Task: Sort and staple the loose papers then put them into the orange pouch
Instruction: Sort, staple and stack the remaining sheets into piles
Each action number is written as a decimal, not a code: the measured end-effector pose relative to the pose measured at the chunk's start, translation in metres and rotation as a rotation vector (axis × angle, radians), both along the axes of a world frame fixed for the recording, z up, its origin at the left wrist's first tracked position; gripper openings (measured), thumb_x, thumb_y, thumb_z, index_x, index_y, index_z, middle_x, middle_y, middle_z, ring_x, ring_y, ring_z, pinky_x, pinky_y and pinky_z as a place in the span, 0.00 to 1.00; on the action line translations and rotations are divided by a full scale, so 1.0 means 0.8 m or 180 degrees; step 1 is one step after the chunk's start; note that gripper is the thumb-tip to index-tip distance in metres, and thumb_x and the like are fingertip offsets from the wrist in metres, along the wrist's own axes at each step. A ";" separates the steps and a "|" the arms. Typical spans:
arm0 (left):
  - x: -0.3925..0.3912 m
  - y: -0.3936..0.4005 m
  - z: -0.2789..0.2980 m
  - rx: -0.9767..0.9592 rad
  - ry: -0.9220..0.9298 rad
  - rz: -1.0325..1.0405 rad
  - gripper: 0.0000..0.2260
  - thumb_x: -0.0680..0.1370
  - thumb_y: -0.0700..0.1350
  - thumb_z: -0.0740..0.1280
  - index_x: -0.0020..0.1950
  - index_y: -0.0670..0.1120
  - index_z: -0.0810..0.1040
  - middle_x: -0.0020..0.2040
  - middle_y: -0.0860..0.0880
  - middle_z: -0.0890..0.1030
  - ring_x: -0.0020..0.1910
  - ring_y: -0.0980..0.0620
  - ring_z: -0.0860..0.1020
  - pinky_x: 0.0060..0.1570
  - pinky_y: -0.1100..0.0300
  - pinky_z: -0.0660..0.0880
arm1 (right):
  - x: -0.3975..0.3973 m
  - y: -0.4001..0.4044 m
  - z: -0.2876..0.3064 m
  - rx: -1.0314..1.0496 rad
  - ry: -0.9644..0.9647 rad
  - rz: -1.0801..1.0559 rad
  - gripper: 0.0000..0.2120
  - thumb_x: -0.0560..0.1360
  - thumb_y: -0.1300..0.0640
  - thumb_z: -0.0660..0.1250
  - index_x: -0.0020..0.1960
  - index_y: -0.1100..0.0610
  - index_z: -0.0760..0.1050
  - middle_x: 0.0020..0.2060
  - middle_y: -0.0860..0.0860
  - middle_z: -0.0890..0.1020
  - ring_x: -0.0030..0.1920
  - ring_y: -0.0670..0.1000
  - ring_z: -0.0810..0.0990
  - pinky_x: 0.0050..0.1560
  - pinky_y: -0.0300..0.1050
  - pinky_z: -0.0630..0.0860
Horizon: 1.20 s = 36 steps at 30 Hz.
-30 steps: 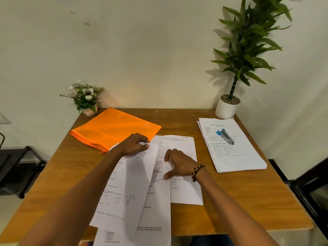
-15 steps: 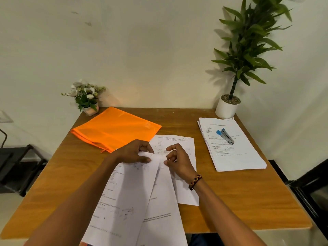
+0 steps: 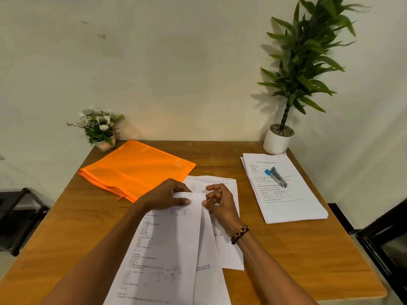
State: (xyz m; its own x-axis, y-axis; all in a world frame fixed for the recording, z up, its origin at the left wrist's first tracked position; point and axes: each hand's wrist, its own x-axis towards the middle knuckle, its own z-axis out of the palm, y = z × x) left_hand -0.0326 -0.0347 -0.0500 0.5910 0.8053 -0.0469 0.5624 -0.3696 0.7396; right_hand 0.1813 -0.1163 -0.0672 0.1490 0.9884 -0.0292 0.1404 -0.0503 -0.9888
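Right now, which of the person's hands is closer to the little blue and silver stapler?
The right hand. It grips the loose printed sheets mid-table, with the blue and silver stapler farther right on the paper stack. The left hand holds the sheets farther left, beside the flat orange pouch.

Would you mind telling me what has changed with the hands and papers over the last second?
The right hand lifted off the sheets it was pressing flat and now pinches the top edge of the loose papers beside the left hand, which kept its grip. The held sheets were drawn together and pulled nearer the person. The orange pouch, the stapler on the paper stack and both plants stayed put.
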 end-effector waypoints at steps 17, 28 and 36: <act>0.048 0.032 -0.017 -0.0002 -0.0203 -0.0032 0.06 0.77 0.52 0.74 0.46 0.51 0.84 0.44 0.56 0.84 0.46 0.55 0.82 0.47 0.60 0.77 | 0.049 0.063 -0.018 -0.0873 -0.2123 -0.1081 0.31 0.71 0.58 0.75 0.69 0.63 0.68 0.53 0.53 0.80 0.51 0.52 0.80 0.46 0.42 0.79; 0.052 0.037 -0.021 -0.0101 0.0121 0.0030 0.05 0.77 0.52 0.74 0.46 0.51 0.83 0.44 0.56 0.84 0.44 0.60 0.81 0.44 0.63 0.75 | 0.065 0.090 -0.025 -0.1165 -0.1507 -0.1006 0.22 0.58 0.51 0.80 0.48 0.58 0.80 0.45 0.51 0.84 0.45 0.54 0.84 0.44 0.53 0.84; 0.057 0.037 -0.012 -0.0093 0.0062 -0.0137 0.04 0.78 0.50 0.73 0.46 0.51 0.84 0.45 0.54 0.85 0.45 0.55 0.82 0.45 0.61 0.76 | 0.099 0.072 -0.014 -0.0593 -0.0675 -0.1125 0.18 0.73 0.60 0.76 0.31 0.53 0.70 0.30 0.46 0.75 0.36 0.51 0.76 0.44 0.46 0.74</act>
